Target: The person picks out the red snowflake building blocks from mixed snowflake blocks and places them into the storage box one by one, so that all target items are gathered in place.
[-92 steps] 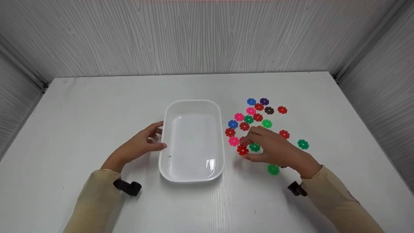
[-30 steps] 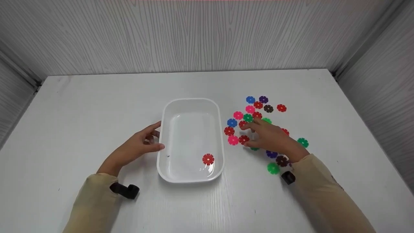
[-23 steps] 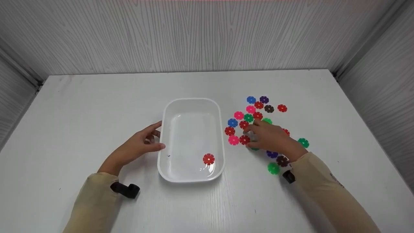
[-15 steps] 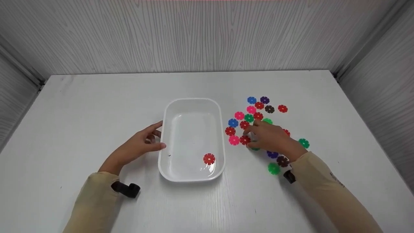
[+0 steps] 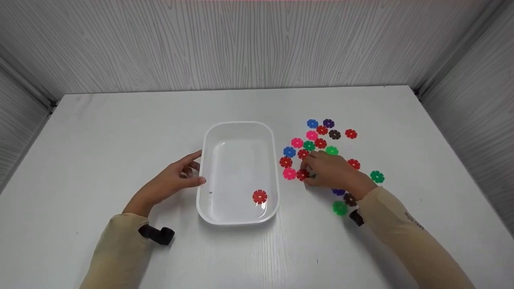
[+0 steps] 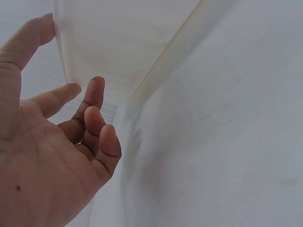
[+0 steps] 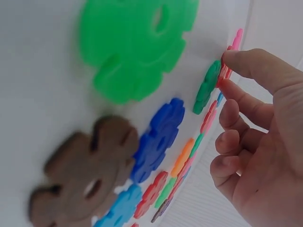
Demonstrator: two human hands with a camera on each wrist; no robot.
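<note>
In the head view a white rectangular tray [image 5: 237,172] stands in the middle of the table, with one red snowflake building disc [image 5: 260,196] inside. My left hand [image 5: 170,182] is at the tray's left side; thumb and forefinger touch its rim, and the left wrist view shows the other fingers loosely bent. To the right of the tray, my right hand [image 5: 331,170] pinches another red snowflake disc [image 5: 302,175] by its edges between thumb and forefinger, low over the table. The right wrist view shows a green disc [image 7: 208,87] right beside that pinch, partly covered in the head view.
Loose snowflake discs in several colours lie around my right hand, such as a pink one [image 5: 289,173], a blue one [image 5: 289,151] and a light green one [image 5: 340,208]. A grey wood-grain wall [image 5: 241,44] closes off the table's far edge.
A red disc has come to lie in the tray since the oldest frame. My right hand returned to the pile, and its thumb and forefinger have closed on another red disc. My left hand stays put.
</note>
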